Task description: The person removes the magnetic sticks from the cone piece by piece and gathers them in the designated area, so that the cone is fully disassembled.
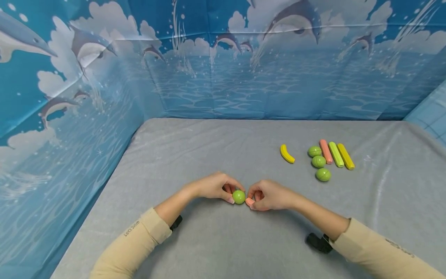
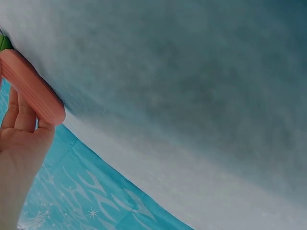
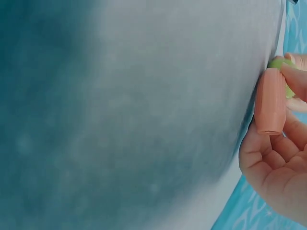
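Note:
In the head view, my left hand pinches a glossy green ball between thumb and fingers, close over the grey cloth. Right beside the ball, my right hand holds a short salmon-coloured stick, mostly covered by the fingers. The right wrist view shows this ribbed, slightly tapered stick between thumb and fingers, with the green ball partly hidden behind it. At the edge of the left wrist view, fingertips touch a salmon-coloured stick; a bit of green shows at its upper end.
A curved yellow toy banana lies beyond the hands. Farther right are three green balls in a line, beside salmon, lime and yellow sticks. A blue dolphin-print curtain borders the grey cloth.

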`<act>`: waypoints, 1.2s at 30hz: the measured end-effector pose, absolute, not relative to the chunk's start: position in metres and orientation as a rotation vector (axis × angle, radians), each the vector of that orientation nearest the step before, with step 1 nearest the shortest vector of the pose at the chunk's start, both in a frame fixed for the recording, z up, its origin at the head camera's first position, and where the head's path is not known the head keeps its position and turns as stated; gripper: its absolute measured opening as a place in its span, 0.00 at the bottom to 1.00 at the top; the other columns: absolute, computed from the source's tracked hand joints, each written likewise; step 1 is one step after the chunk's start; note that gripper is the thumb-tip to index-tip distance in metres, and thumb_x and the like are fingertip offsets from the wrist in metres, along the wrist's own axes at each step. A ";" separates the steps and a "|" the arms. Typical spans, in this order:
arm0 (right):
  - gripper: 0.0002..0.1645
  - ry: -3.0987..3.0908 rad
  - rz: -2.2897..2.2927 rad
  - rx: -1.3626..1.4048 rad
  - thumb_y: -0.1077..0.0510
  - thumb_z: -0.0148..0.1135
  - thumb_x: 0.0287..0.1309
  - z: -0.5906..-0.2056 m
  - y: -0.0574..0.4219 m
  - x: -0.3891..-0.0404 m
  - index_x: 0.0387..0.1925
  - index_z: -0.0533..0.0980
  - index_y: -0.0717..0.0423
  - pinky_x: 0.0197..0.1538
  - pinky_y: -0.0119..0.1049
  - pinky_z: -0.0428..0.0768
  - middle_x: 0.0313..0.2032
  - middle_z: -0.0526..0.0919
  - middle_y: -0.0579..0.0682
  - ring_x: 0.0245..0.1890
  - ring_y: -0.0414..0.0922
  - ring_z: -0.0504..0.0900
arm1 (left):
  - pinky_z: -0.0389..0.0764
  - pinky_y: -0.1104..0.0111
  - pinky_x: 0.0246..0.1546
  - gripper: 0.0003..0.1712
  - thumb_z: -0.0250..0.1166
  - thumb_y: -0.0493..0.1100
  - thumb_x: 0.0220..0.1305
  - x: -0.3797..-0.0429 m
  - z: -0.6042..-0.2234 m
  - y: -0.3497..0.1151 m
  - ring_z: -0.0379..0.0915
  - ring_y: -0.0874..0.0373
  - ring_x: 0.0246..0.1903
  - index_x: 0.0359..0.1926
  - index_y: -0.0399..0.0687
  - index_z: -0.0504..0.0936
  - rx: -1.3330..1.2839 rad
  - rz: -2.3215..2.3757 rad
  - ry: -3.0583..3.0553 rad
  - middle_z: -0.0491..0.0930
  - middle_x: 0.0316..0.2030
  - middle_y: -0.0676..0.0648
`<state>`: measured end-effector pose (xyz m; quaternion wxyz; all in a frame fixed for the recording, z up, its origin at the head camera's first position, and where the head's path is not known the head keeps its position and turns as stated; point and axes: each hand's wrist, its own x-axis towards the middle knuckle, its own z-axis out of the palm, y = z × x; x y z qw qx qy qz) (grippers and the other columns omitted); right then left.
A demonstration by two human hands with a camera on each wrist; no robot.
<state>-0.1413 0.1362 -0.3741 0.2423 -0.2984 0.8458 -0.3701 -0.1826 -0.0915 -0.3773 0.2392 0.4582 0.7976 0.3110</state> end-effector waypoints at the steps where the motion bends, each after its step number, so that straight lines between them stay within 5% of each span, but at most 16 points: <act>1: 0.03 2.323 -1.010 -0.806 0.62 0.66 0.50 -0.374 0.137 -0.142 0.29 0.79 0.56 0.20 0.27 0.65 0.15 0.70 0.42 0.14 0.34 0.65 | 0.76 0.76 0.37 0.23 0.69 0.37 0.53 -0.182 -0.377 -0.092 0.76 0.67 0.33 0.52 0.43 0.80 1.251 0.851 2.184 0.82 0.34 0.50; 36: 0.17 2.868 -0.770 -0.273 0.55 0.65 0.52 -0.368 0.191 -0.209 0.38 0.78 0.64 0.24 0.36 0.69 0.26 0.75 0.54 0.24 0.47 0.71 | 0.75 0.75 0.38 0.22 0.69 0.38 0.54 -0.184 -0.379 -0.091 0.75 0.68 0.34 0.52 0.45 0.80 1.218 0.867 2.173 0.81 0.35 0.52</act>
